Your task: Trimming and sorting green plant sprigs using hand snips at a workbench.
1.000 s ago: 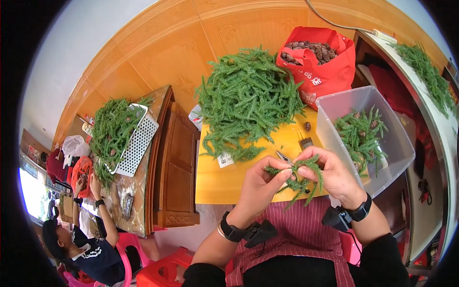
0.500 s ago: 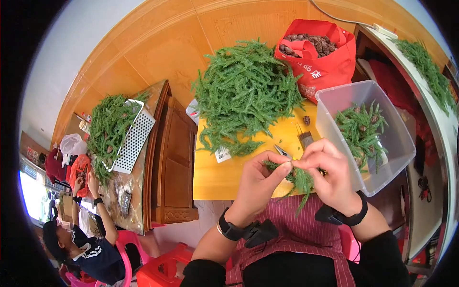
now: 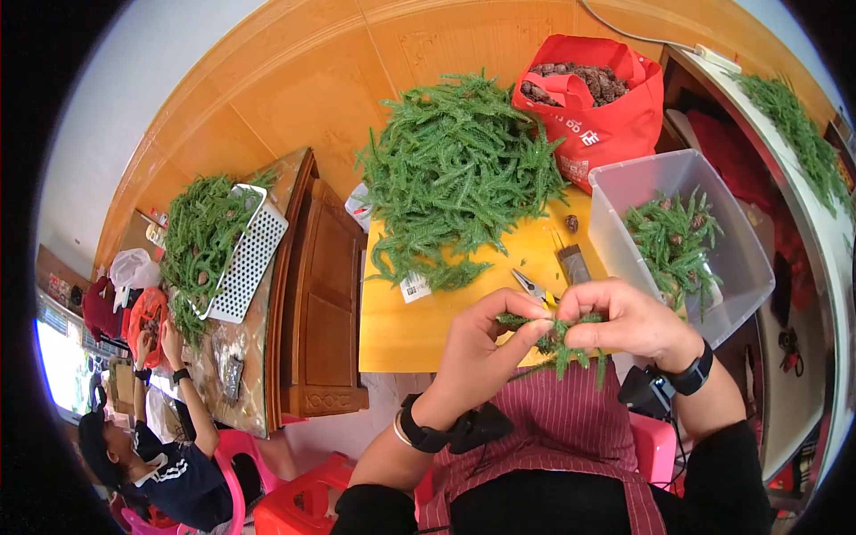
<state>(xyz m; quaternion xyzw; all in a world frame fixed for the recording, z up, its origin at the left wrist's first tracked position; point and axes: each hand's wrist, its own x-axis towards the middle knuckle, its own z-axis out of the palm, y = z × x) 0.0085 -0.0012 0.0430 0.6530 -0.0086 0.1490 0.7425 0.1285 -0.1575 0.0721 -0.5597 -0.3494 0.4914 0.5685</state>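
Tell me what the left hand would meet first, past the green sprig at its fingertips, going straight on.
Most likely the fingertips of the right hand, just across the green sprig from the left hand; depth there is hard to judge.

Green needled sprig (image 3: pixel 565 353), bushy, partly hidden; tips drooping, held at near edge of yellow tabletop (image 3: pixel 406 343)

Left of the left hand (image 3: pixel 489 343), a hand could pass low over bare yellow tabletop (image 3: pixel 406 332), but ahead the pliers (image 3: pixel 530 283), a dark bundle (image 3: pixel 573 265), 1 loose cone (image 3: pixel 572 224) and a tall green heap (image 3: pixel 464 169) obstruct, while the translucent bin (image 3: pixel 736 299) walls off the right.
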